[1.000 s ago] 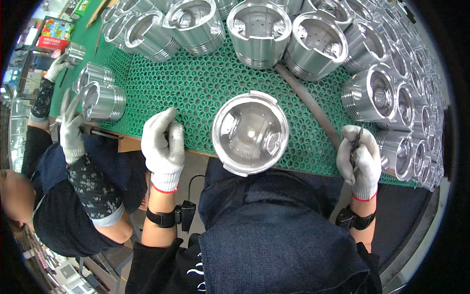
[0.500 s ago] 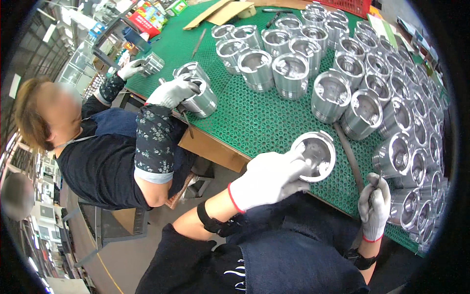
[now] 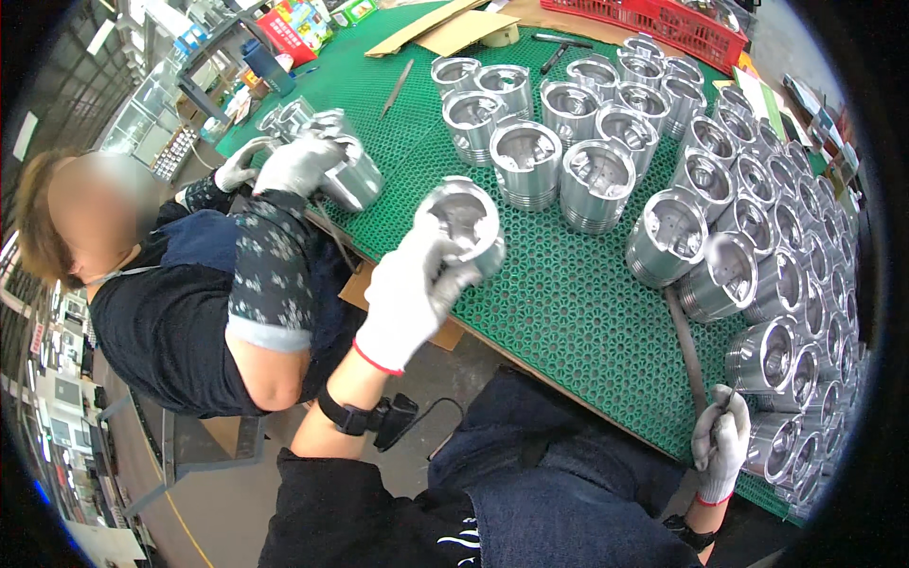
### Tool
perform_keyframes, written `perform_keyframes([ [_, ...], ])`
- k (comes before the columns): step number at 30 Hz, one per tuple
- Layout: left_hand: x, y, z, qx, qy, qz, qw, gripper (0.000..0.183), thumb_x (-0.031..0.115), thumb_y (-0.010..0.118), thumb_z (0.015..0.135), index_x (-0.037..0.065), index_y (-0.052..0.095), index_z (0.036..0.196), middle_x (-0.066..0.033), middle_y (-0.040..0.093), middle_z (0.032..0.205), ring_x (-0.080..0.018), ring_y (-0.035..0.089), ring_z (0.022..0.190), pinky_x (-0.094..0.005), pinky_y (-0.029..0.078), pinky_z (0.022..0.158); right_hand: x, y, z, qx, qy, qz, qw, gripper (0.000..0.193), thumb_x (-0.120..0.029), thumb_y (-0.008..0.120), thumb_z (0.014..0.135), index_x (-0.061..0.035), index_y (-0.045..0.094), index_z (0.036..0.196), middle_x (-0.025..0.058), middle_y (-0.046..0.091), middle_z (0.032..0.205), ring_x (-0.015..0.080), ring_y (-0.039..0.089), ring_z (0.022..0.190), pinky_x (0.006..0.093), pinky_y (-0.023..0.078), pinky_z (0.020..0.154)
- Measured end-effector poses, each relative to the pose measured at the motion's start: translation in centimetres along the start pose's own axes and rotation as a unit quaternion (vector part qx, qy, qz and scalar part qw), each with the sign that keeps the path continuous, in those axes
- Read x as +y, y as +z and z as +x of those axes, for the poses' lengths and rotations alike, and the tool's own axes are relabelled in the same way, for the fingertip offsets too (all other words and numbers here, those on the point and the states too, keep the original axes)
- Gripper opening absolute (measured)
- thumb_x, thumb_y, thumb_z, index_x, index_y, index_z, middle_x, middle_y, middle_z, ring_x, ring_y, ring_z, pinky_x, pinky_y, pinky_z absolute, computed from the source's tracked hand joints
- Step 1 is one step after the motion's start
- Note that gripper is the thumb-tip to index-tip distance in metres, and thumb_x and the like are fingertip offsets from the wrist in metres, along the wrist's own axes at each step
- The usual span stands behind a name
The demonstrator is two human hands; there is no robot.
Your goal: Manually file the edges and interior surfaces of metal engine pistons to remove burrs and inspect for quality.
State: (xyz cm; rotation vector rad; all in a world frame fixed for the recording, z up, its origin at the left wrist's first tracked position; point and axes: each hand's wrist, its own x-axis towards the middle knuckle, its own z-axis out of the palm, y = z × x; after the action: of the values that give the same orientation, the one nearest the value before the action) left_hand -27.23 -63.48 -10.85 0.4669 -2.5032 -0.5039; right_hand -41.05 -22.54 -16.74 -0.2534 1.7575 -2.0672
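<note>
While I look on from afar, one shiny metal piston (image 3: 466,216) sits clasped in my left grip (image 3: 407,295) by the desk's (image 3: 540,303) near edge; my right grip (image 3: 721,440), near right, pinches a small dark tool (image 3: 726,400) beside a grey strip (image 3: 686,346). Farther off stand grouped pistons (image 3: 526,166); at left, a co-worker's gloved hand (image 3: 297,167) touches another piston (image 3: 354,180).

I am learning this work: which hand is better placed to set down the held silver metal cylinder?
Likely the white-gloved left hand: it holds the silver metal cylinder; the white-gloved right hand, well away, seems to grip a thin dark object.
</note>
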Motion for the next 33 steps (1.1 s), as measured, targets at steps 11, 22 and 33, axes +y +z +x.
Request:
perform_keyframes([
  [11, -15.9, -1.1, 11.8, 0.192, -0.045, 0.191, 0.962, 0.032, 0.024, 0.069, 0.082, 0.007, 0.061, 0.108, -0.0182, 0.065, 0.098, -0.0368, 0.062, 0.093, -0.0451, 0.050, 0.080, -0.5, 0.5, 0.1, -0.024, 0.014, -0.001, 1.000, 0.035, -0.012, 0.045, 0.086, 0.0041, 0.051, 0.116, 0.0102, 0.051, 0.056, 0.0092, 0.034, 0.031, 0.0220, 0.026, 0.029],
  [22, -6.8, 4.0, 14.0, -0.059, 0.073, 0.294, 0.951, 0.025, 0.017, 0.052, 0.085, 0.004, 0.065, 0.101, -0.0212, 0.063, 0.105, -0.0389, 0.058, 0.102, -0.0484, 0.046, 0.089, 2.1, -1.9, 0.2, -0.044, -0.024, 0.049, 0.998, 0.039, -0.019, 0.049, 0.094, 0.0042, 0.047, 0.125, 0.0050, 0.053, 0.063, 0.0056, 0.032, 0.033, 0.0191, 0.023, 0.029],
  [33, 7.0, 0.4, 3.4, -0.131, 0.209, 0.154, 0.957, 0.019, 0.032, 0.064, 0.079, 0.014, 0.063, 0.084, -0.0057, 0.055, 0.058, -0.0287, 0.057, 0.052, -0.0407, 0.043, 0.047, 3.2, -2.2, 2.0, 0.042, -0.027, 0.099, 0.994, 0.041, -0.017, 0.044, 0.097, 0.0026, 0.043, 0.133, 0.0023, 0.054, 0.073, 0.0030, 0.032, 0.039, 0.0162, 0.023, 0.033],
])
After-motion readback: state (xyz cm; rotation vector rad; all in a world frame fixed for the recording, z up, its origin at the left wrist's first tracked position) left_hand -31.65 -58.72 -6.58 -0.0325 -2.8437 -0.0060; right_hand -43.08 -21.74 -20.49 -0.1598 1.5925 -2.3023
